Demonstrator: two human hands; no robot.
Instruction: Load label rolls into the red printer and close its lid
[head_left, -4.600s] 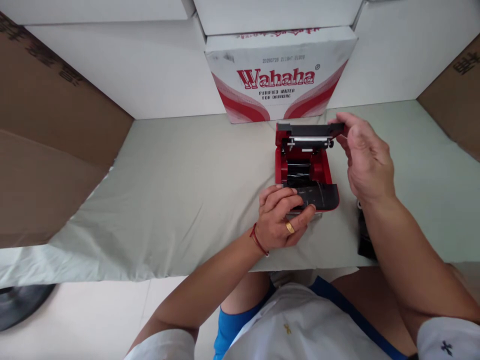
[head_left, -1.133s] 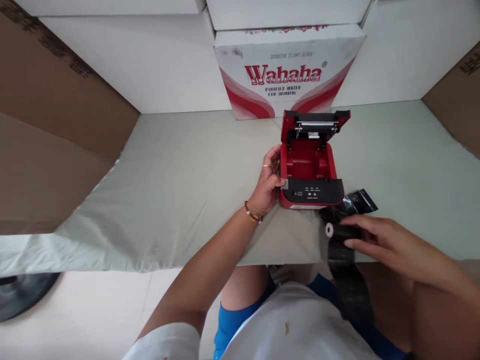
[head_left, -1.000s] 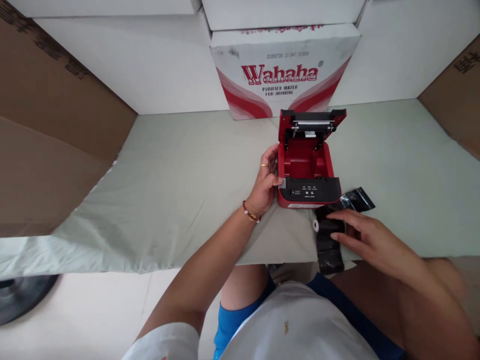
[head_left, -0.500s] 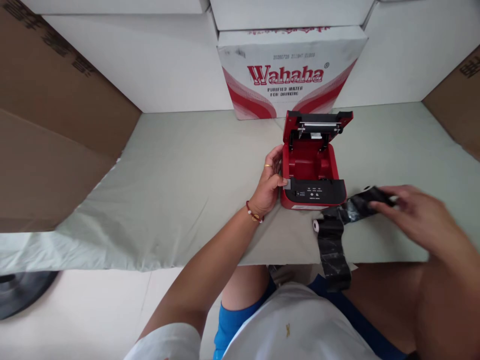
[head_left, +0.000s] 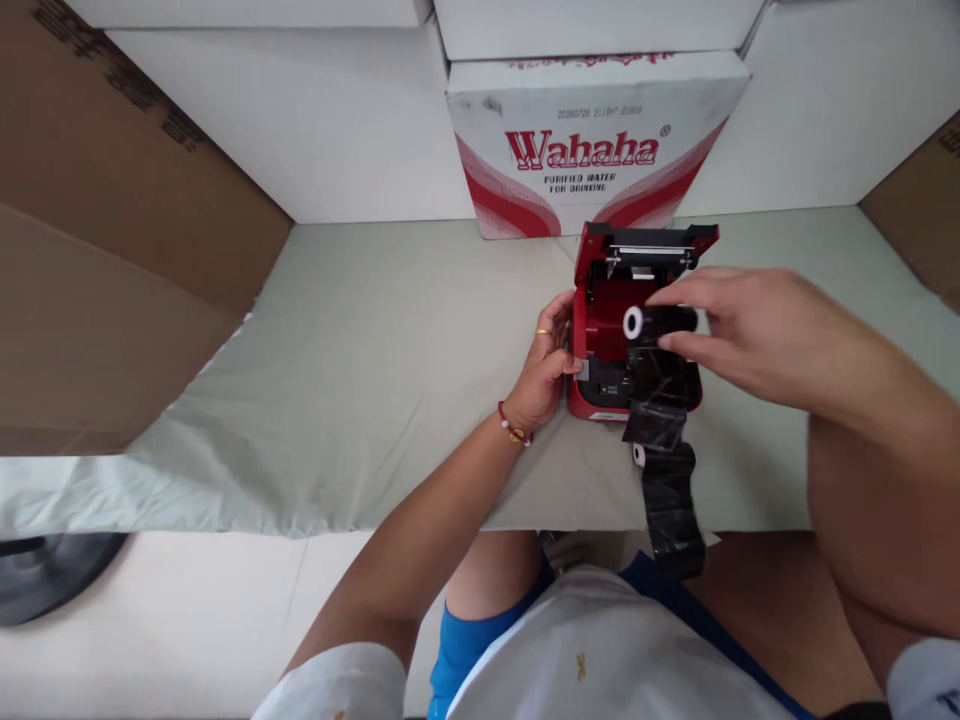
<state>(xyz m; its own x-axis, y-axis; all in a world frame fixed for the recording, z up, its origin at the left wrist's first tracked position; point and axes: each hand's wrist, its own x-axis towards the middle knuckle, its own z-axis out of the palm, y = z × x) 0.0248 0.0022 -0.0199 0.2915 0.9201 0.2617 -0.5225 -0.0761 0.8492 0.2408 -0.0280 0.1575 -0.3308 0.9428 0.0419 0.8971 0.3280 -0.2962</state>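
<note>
I saw by camera that the right hand (head_left: pixel 765 335) — the nearer one — grasped the black roll (head_left: pixel 667 322) in its fingers (head_left: pixel 686 289), above the open red machine (head_left: pixel 606 342); the roll's long axis lay left to right, and the left hand (head_left: pixel 544 375) held the machine's left side.

Black front panel (head_left: pixel 604 374) partly hidden behind black film (head_left: pixel 658 378), its tiny lettering (head_left: pixel 611 389) illegible.

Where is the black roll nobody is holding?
In the head view, right of centre, the unheld black roll lies near the front edge of the table, just in front of the red machine.
</note>
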